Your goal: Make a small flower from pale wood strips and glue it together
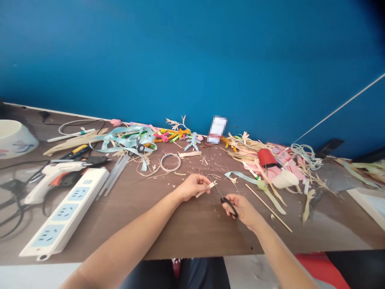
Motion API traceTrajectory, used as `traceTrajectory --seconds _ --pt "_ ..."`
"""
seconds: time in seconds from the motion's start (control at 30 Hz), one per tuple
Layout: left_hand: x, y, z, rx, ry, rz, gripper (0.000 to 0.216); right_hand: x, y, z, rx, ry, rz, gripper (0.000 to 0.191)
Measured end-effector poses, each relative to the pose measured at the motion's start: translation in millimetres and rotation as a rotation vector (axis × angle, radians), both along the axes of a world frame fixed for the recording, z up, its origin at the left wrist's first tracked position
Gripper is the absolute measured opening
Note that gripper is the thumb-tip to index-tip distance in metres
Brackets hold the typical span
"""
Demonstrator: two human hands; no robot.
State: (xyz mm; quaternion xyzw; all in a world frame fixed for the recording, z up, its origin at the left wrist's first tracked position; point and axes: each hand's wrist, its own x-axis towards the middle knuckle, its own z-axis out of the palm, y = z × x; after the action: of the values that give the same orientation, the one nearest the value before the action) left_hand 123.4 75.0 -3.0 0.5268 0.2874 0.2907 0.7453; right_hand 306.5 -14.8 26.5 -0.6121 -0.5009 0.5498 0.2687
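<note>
Leftmost, a white bowl [13,138] is seen at the far edge of the bench [180,228], with black cables below it. A white glue gun [52,176] is laid just beside a white power strip [66,212], which runs diagonally toward the near edge. Behind these, a white pen [72,134] and a tangle of pale blue ribbon [126,140] are noted, with a small coiled ring [170,162] near the ribbon's right end. Coloured pipe-cleaner figures [173,135] are lined against the blue wall [192,52].

At centre, the left hand [194,186] is held over the bench, its fingers [205,184] pressed together in a pinch on a short pale strip [207,188]. The strip is held just above the bench surface, between the two hands, its free end pointed to the right. The black scissors [227,202] are gripped by the right hand [243,208], fingers curled through the handle loops; the thin blades are angled up-left toward the strip. Whether blade and strip are touching cannot be told.

Right of the hands, a thin wooden stick [269,208] is laid diagonally, near pale green ribbon pieces [264,188]. Farther back, a red cup [266,157] and a white cup [284,179] are lying on their sides amid straw-coloured scraps [243,150] and pink paper.
</note>
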Motion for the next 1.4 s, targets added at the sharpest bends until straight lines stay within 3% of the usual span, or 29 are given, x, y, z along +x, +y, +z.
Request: traceTrajectory --seconds 0.63,0.93,1.23,1.4 --pt "-0.1 -0.2 1.7 -0.061 -0.036 -0.004 0.024 0.0 -0.4 -0.7 0.004 -0.028 -0.067 0.033" --pt "-1.4 8.9 -2.9 -0.177 -0.214 0.195 0.024 -14.7 -3.3 -0.8 0.122 0.175 -0.082 0.036" --pt "-1.4 9.2 -2.0 -0.165 -0.181 0.255 0.029 -55.2 18.1 -12.3 0.269 0.273 -0.377 0.038" --pt "-0.7 8.3 -2.0 -0.137 -0.164 0.241 0.031 -62.4 33.2 -20.3 0.346 0.246 -0.501 0.037"
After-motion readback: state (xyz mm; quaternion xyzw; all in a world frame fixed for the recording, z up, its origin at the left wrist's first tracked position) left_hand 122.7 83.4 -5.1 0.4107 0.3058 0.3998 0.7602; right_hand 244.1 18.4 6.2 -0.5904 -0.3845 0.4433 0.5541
